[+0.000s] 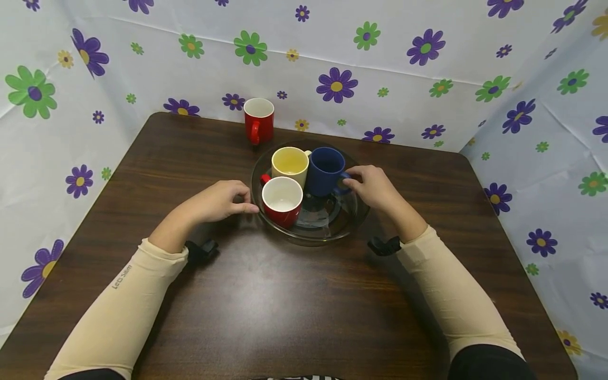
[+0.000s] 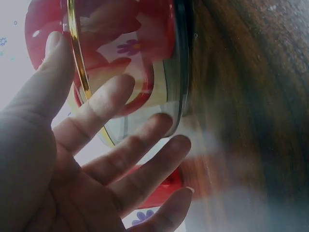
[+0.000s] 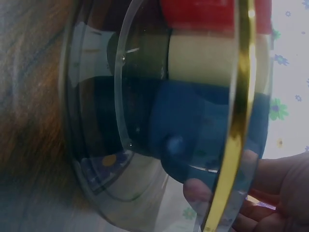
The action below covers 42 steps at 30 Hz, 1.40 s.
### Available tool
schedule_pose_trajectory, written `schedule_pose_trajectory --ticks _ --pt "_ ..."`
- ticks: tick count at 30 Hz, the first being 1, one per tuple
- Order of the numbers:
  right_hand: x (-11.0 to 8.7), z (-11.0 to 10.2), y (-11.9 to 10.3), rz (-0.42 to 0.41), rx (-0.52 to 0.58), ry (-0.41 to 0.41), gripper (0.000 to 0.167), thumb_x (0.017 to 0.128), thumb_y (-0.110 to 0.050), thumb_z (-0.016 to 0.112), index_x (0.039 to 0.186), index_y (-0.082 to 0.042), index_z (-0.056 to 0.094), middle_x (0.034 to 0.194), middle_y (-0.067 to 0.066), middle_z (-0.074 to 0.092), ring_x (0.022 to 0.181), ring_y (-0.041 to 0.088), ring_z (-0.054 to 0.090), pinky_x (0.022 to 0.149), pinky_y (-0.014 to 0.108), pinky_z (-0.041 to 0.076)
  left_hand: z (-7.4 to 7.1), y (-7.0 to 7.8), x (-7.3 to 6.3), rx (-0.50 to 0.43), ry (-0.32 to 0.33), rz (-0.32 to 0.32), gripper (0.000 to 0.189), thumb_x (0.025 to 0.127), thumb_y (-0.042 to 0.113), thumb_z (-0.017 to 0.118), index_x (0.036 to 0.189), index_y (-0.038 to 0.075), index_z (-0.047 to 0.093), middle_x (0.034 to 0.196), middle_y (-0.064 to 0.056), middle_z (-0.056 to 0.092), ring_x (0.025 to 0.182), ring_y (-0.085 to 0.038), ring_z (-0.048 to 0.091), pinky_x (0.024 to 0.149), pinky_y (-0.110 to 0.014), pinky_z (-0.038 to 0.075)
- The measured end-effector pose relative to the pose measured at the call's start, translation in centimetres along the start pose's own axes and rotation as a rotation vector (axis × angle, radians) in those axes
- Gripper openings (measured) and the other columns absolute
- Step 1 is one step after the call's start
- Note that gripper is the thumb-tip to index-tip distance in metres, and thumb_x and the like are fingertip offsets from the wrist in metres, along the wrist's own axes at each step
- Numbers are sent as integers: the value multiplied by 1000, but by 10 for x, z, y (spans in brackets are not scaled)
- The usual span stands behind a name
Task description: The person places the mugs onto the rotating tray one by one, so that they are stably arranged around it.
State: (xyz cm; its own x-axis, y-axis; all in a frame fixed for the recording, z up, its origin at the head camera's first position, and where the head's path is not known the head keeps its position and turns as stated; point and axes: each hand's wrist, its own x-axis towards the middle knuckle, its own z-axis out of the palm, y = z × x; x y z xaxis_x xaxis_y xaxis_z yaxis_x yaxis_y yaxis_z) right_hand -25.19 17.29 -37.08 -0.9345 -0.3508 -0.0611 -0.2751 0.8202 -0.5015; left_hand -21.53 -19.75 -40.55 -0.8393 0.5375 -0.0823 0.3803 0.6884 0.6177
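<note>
A clear glass bowl with a gold rim holds three mugs standing upright. The blue mug sits at the right inside it, with its handle pointing right. My right hand reaches over the rim and pinches that handle between thumb and fingers. Beside the blue mug stands a cream-yellow mug. A red mug with a white inside is nearest the front left. My left hand is at the bowl's left edge, fingers spread beside the glass and thumb at the rim, gripping nothing.
Behind the bowl, a second red mug stands near the back edge of the dark wooden table. A white cloth with flowers hangs behind and at both sides.
</note>
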Motion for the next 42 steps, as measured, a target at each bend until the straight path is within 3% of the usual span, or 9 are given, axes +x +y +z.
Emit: schedule_pose_trajectory --ticks 5,13,23,26,29,31,34,38,42 --pt "7 2 2 -15 -17 15 28 104 -15 59 125 2 68 90 21 72 74 24 63 71 38 48 -1 0 -1 -32 -53 -10 28 95 35 73 81 12 66 76 -1 55 74 -19 51 65 -34 42" --pt "15 -1 3 -10 -22 -5 33 105 -15 58 130 4 65 98 19 73 80 26 66 74 40 51 -2 1 -2 -46 -90 -15 28 99 34 67 86 9 68 71 2 52 71 -18 49 64 -34 41" --pt "16 -3 1 -14 -29 -11 32 104 -14 58 130 4 65 99 20 73 82 28 68 75 41 52 -5 -4 -3 -26 -54 -38 23 97 34 70 93 12 69 77 0 58 75 -19 52 65 -34 44" --pt "16 -2 2 -15 -27 -9 32 104 -14 58 130 4 65 100 20 73 81 28 68 73 39 51 -5 -4 -3 -41 -4 -51 27 95 34 73 101 10 64 89 -4 64 82 -22 56 72 -37 48" --pt "16 -2 2 -14 -23 -6 32 104 -14 59 131 4 65 100 20 73 81 27 67 71 38 50 -6 -4 -3 -95 32 -74 43 93 35 76 117 5 54 112 -15 67 102 -30 62 89 -47 52" --pt "16 -2 2 -12 -21 -5 32 104 -14 59 131 4 65 99 20 73 81 27 66 70 38 50 -6 -4 -3 -134 54 -77 58 92 34 77 129 4 46 129 -19 61 118 -34 60 102 -54 48" --pt "16 -1 3 -11 -18 -4 33 104 -14 59 131 4 65 99 20 72 81 27 65 70 38 49 -6 -5 -1 -162 67 -76 77 91 35 79 147 6 35 147 -20 49 131 -38 53 111 -59 39" --pt "16 -1 3 -5 -12 -6 33 104 -14 58 131 4 64 100 20 73 82 28 66 71 38 49 -6 -5 0 -99 52 -33 81 92 34 77 156 7 34 158 -19 37 136 -40 48 113 -60 35" --pt "16 -3 3 2 -5 -8 34 104 -15 59 132 4 64 101 20 73 84 30 68 72 38 49 -6 -4 0 -28 39 8 73 94 34 74 154 7 42 158 -20 39 137 -40 47 115 -59 33"
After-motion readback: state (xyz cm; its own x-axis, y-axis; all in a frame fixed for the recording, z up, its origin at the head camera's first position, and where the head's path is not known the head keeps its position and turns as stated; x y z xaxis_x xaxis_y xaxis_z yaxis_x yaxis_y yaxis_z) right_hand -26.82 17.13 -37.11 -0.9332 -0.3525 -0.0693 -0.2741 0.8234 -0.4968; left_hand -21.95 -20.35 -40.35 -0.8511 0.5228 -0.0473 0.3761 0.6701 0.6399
